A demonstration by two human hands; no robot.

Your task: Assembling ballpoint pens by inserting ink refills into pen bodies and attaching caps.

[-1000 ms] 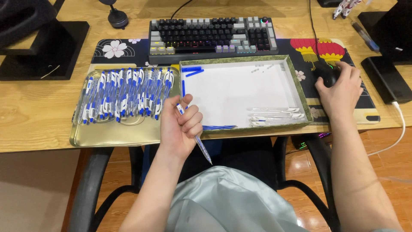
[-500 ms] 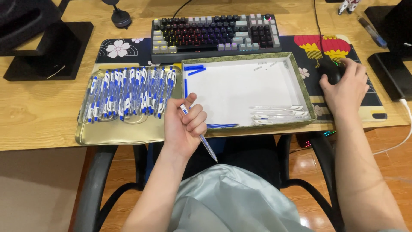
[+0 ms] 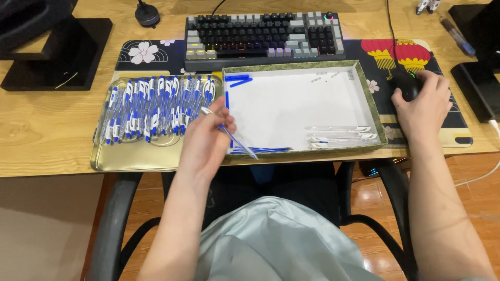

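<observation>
Pinching a slim blue-and-white pen [image 3: 232, 136] between its curled fingers, the left hand [image 3: 204, 143] holds it above the near edge of the desk, between the gold tray [image 3: 104, 161] of finished pens and the white-lined box [image 3: 383, 136]; the right hand [image 3: 424, 106] lies cupped over a black mouse [image 3: 405, 84], fingers draped loosely. The pen looks light, stiff and smooth (likely a little slippery), best gripped at mid-barrel. Its long axis runs diagonally, the lower end pointing toward the person and to the right.
</observation>
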